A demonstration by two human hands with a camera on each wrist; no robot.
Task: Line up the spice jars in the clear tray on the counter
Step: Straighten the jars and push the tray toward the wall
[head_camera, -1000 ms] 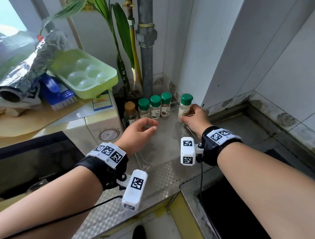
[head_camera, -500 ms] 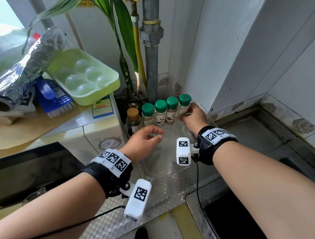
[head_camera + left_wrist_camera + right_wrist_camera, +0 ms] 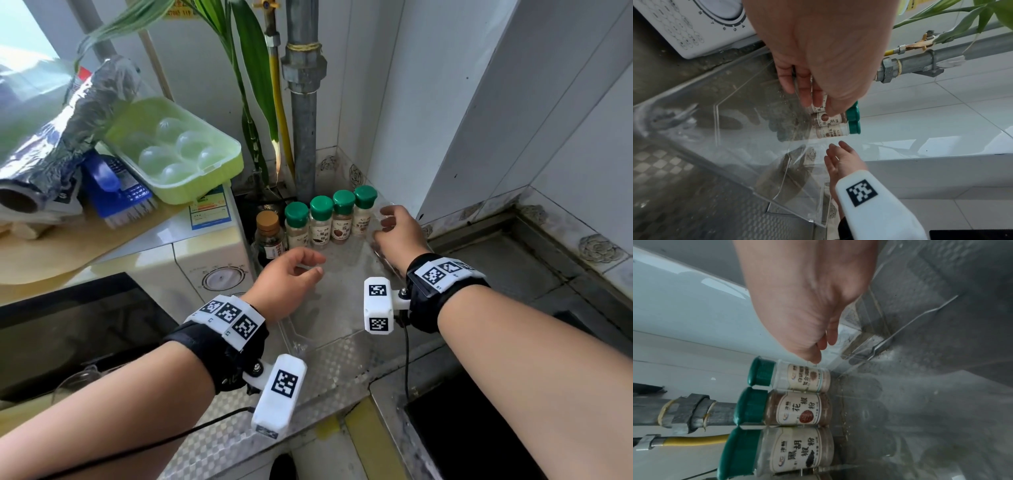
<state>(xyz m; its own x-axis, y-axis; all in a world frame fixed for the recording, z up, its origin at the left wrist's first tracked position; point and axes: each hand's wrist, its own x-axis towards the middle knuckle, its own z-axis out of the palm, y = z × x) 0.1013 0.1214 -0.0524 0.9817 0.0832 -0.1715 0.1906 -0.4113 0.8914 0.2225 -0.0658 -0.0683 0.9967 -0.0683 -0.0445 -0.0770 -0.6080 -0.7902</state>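
Four green-capped jars point(image 3: 330, 219) abreast by brown-capped bottle point(image 3: 269, 238); left hand point(image 3: 286, 281), right hand point(image 3: 399, 236) both slack, empty.

1. In the left wrist view the left hand point(image 3: 818, 53) hides the spice jars point(image 3: 828, 120) nearest the pipe.
2. The right hand point(image 3: 807, 296) is blurred in its own view.
3. The clear tray point(image 3: 329, 329) rim at the counter's point(image 3: 335, 370) wall-side edge lies behind the right hand point(image 3: 399, 236).
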